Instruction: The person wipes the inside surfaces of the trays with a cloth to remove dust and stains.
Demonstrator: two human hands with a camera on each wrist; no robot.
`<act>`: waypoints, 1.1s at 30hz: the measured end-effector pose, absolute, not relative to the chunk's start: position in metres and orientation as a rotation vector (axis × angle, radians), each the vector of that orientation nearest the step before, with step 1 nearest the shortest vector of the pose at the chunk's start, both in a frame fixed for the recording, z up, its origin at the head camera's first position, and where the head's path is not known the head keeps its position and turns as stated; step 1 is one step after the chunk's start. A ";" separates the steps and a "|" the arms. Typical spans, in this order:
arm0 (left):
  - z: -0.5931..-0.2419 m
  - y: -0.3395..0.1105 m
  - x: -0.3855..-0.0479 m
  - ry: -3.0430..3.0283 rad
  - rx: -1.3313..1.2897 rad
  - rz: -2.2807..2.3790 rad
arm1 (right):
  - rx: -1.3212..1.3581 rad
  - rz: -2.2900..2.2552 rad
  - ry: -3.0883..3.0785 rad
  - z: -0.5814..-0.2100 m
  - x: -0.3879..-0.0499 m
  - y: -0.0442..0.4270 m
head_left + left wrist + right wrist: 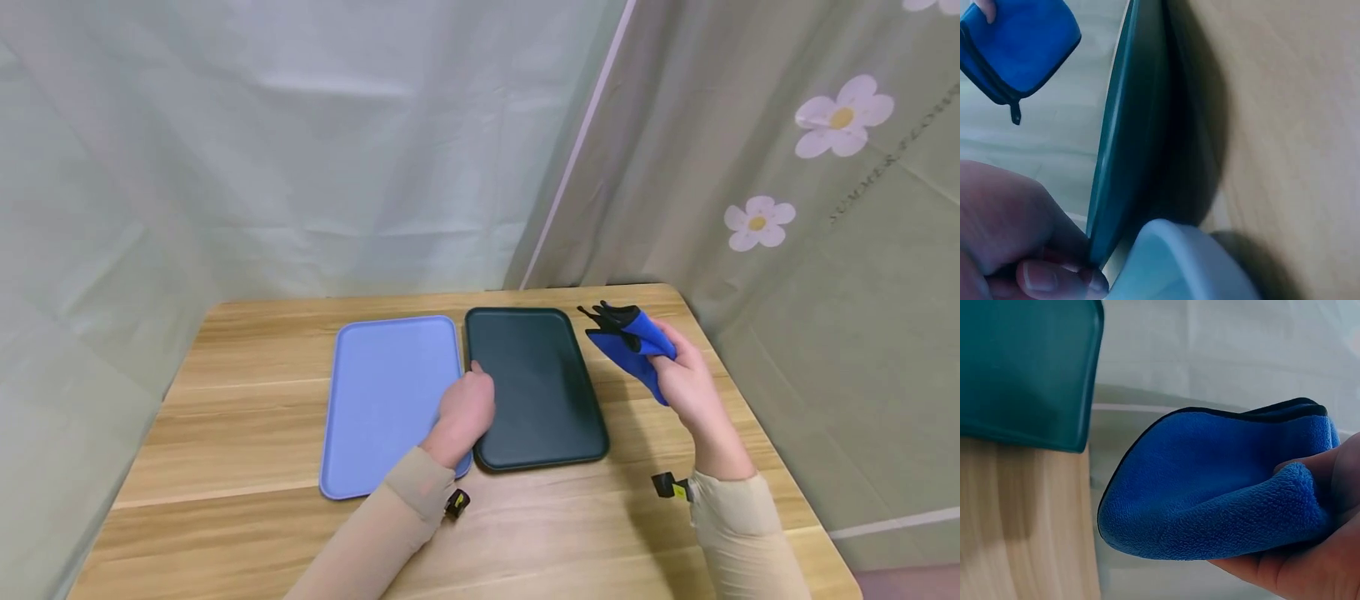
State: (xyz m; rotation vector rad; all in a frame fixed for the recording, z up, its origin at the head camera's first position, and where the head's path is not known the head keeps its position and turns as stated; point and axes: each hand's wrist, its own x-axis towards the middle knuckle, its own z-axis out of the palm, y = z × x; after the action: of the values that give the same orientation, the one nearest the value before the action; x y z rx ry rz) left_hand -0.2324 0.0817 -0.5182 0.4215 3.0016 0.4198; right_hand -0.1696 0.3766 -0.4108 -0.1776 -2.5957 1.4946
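Observation:
A dark green tray (536, 387) lies on the table right of a light blue tray (390, 400). My left hand (467, 408) pinches the green tray's left rim; in the left wrist view its fingertips (1041, 275) are at that rim, beside the light blue tray's edge (1191, 256). Right of the green tray, my right hand (690, 379) holds a folded blue cloth (633, 354) with black edging up above the table. The right wrist view shows the plush cloth (1210, 487) bunched between thumb and fingers.
The wooden table (225, 433) carries both trays. A pale curtain (337, 167) hangs behind it, and a flower-printed curtain (862, 292) runs along the right side. Small black devices (456, 503) are strapped at both wrists.

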 end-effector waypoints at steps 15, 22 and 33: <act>-0.505 0.053 -0.237 3.007 0.600 0.641 | 0.315 0.714 -2.883 -0.446 -0.207 0.429; -0.501 -0.026 -0.238 2.903 0.818 0.966 | 0.512 0.562 -3.370 -0.500 -0.182 0.454; -0.501 -0.157 -0.256 3.007 0.694 1.235 | 0.540 0.855 -3.415 -0.471 -0.184 0.475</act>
State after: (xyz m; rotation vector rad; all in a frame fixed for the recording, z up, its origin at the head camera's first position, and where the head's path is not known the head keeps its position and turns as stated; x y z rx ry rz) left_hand -0.2559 -0.1567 -0.5013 0.6937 3.0069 1.2354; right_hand -0.1842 0.4751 -0.4713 0.5398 -3.4147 0.8554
